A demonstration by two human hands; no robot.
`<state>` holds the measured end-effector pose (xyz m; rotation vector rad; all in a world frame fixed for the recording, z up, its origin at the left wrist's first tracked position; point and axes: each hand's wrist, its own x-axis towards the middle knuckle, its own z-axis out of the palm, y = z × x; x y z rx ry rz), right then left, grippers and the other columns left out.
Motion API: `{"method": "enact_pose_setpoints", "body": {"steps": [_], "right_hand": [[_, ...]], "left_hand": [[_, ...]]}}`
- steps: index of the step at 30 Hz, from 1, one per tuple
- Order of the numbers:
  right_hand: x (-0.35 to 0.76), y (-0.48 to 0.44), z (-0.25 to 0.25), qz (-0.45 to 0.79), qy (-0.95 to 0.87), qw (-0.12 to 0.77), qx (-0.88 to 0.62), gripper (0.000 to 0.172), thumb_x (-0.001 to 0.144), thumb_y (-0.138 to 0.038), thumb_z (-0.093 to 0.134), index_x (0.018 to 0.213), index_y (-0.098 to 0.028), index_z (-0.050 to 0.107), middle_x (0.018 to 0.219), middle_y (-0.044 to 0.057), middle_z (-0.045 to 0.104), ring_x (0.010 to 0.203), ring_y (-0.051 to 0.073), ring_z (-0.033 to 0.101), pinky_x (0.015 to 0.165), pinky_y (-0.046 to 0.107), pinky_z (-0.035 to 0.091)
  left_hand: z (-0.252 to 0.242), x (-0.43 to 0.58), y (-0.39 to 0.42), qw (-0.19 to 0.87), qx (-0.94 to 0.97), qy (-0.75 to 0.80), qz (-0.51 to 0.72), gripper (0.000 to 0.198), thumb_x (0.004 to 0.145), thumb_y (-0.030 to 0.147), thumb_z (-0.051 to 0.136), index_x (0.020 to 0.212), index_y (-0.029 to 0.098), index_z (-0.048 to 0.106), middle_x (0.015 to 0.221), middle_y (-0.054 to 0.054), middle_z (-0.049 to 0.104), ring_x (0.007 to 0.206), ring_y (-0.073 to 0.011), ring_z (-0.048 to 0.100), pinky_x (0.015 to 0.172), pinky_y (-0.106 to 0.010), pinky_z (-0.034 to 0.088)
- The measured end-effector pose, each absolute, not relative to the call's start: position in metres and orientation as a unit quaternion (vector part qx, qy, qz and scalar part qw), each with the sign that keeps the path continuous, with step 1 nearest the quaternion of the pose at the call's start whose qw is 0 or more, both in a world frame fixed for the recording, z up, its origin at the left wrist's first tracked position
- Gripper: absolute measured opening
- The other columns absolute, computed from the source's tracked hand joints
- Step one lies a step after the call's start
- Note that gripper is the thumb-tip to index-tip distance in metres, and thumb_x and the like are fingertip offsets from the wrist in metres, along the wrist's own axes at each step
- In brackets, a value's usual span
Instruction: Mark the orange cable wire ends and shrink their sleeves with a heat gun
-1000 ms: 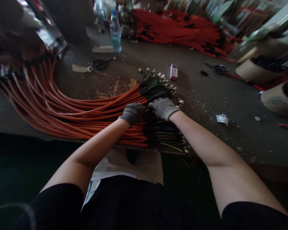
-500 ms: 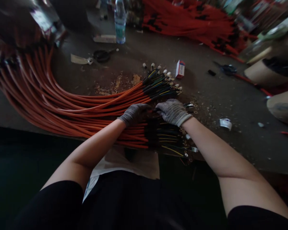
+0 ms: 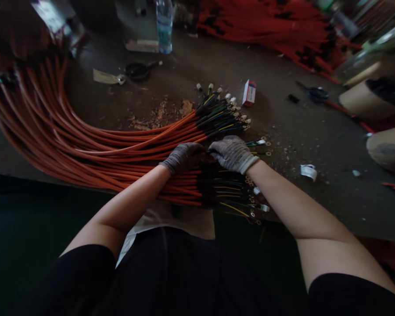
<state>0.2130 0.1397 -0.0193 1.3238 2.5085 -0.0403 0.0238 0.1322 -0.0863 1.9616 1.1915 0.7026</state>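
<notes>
Many orange cables (image 3: 118,151) curve from the left across the table, their right ends covered in black sleeving (image 3: 206,186) with thin wires, ring terminals and white connectors (image 3: 228,97) poking out. Gloved in grey, my left hand (image 3: 186,156) is closed around an orange cable near where it meets its black sleeve. My right hand (image 3: 230,151), in a matching glove, pinches the dark sleeved end of that cable, close to the left fingertips. Thin wires with a white connector (image 3: 260,142) stick out beyond the right hand. The gripped spot itself is mostly hidden by the fingers.
Behind the cables stand a water bottle (image 3: 164,28) and a small red-and-white box (image 3: 249,93). Black-handled scissors (image 3: 140,71) lie at the back left. Cardboard tubes (image 3: 370,101) sit at the right. A red cable pile (image 3: 266,26) covers the far side. Scraps litter the tabletop.
My right hand has shifted slightly left, closer to my left hand, and more of the wires show beyond it. The left hand stays nearly in place on the cable.
</notes>
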Motion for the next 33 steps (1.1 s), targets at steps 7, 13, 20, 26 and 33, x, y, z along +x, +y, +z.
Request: {"method": "enact_pose_setpoints", "body": {"steps": [7, 13, 20, 26, 33], "right_hand": [[0.215, 0.135, -0.022, 0.001, 0.871, 0.139, 0.47, 0.033, 0.099, -0.033, 0.047, 0.123, -0.02, 0.066, 0.12, 0.011, 0.071, 0.111, 0.027, 0.062, 0.096, 0.038, 0.036], [0.218, 0.135, -0.02, -0.037, 0.843, 0.159, 0.513, 0.035, 0.1, -0.03, 0.044, 0.126, -0.019, 0.064, 0.123, 0.012, 0.07, 0.111, 0.028, 0.063, 0.098, 0.038, 0.037], [0.225, 0.132, -0.024, 0.0, 0.856, 0.121, 0.502, 0.03, 0.094, -0.023, 0.051, 0.12, -0.018, 0.065, 0.119, 0.012, 0.07, 0.111, 0.027, 0.061, 0.106, 0.041, 0.032], [0.236, 0.132, -0.02, -0.021, 0.839, 0.101, 0.534, 0.032, 0.092, -0.027, 0.056, 0.123, -0.02, 0.063, 0.121, 0.009, 0.07, 0.114, 0.029, 0.06, 0.114, 0.047, 0.025], [0.229, 0.121, -0.023, 0.036, 0.859, 0.08, 0.505, 0.029, 0.097, -0.026, 0.045, 0.112, -0.016, 0.067, 0.109, 0.011, 0.071, 0.107, 0.027, 0.059, 0.112, 0.048, 0.026]], "left_hand": [[-0.088, 0.023, 0.132, 0.364, 0.759, 0.469, 0.267, 0.029, 0.084, 0.022, 0.069, 0.109, 0.008, 0.074, 0.097, -0.005, 0.077, 0.09, -0.0204, 0.069, 0.08, -0.026, 0.053], [-0.093, 0.023, 0.133, 0.333, 0.772, 0.472, 0.264, 0.026, 0.085, 0.023, 0.066, 0.107, 0.011, 0.073, 0.096, -0.005, 0.075, 0.088, -0.0196, 0.069, 0.078, -0.027, 0.052], [-0.091, 0.022, 0.131, 0.348, 0.765, 0.473, 0.265, 0.039, 0.085, 0.035, 0.069, 0.119, 0.017, 0.072, 0.111, -0.006, 0.076, 0.104, -0.024, 0.07, 0.088, -0.031, 0.055], [-0.087, 0.023, 0.129, 0.294, 0.788, 0.5, 0.207, 0.039, 0.088, 0.035, 0.066, 0.126, 0.024, 0.071, 0.124, -0.006, 0.072, 0.109, -0.0245, 0.069, 0.093, -0.031, 0.053], [-0.075, 0.025, 0.124, 0.266, 0.817, 0.469, 0.205, 0.036, 0.089, 0.032, 0.065, 0.123, 0.021, 0.07, 0.12, -0.007, 0.073, 0.107, -0.0218, 0.069, 0.093, -0.03, 0.053]]}}
